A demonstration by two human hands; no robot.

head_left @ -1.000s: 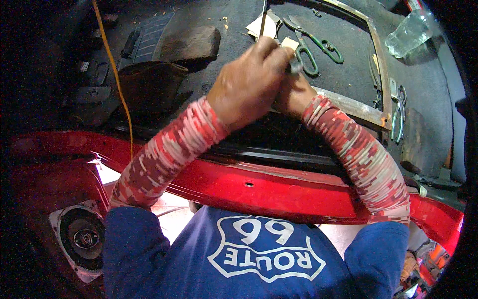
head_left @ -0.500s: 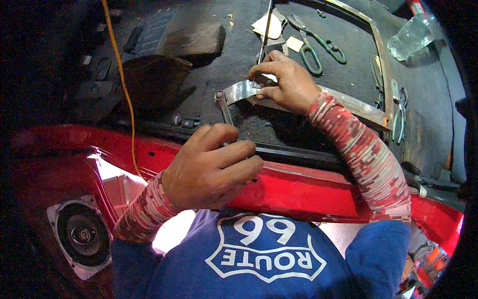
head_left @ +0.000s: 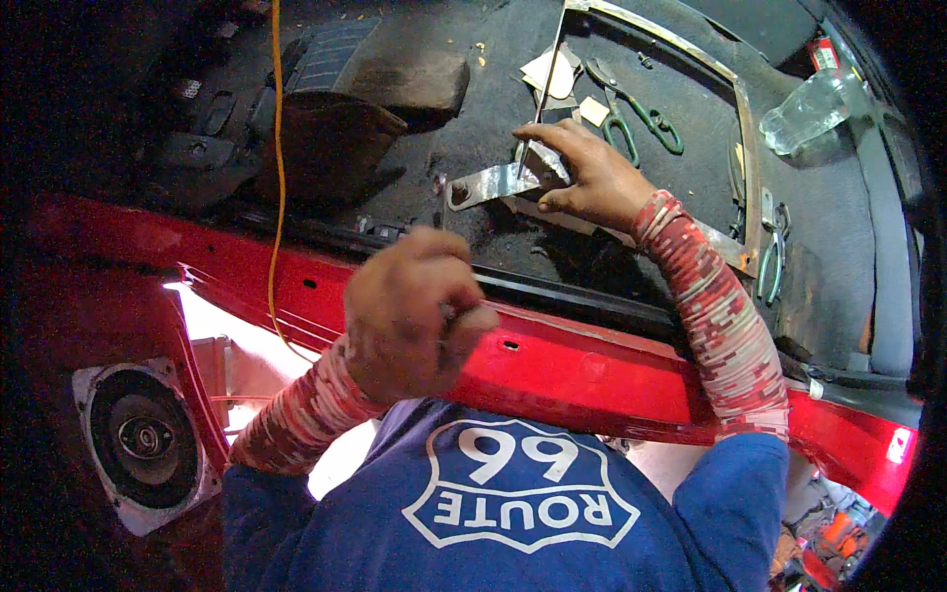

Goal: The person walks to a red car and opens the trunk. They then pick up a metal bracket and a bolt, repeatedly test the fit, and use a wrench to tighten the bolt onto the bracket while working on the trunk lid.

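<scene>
My right hand [head_left: 597, 178] grips a shiny bent metal bracket [head_left: 488, 187], thumb below it and fingers above. A bolt [head_left: 459, 192] sits at the bracket's left end. The bracket lies at the near left corner of a rectangular metal frame [head_left: 747, 163], whose left side shows as a thin bar. My left hand [head_left: 409, 316] is closed and smeared by motion, nearer to me than the bracket. A faint blurred wrench end [head_left: 440, 185] shows beside the bolt, apart from it; most of the wrench is hidden behind the left hand.
Green-handled snips [head_left: 646, 123] and paper pieces [head_left: 548, 75] lie inside the frame. Green-handled pliers [head_left: 774, 255] and a clear plastic bottle [head_left: 809, 111] are at the right. An orange cord [head_left: 278, 178] hangs at the left, above a red panel edge [head_left: 592, 365] and a round speaker [head_left: 146, 439].
The wrench has come off the bolt as my left hand moved. My right hand has shifted its fingers on the bracket, showing more of its raised part. The whole view has shifted slightly.
</scene>
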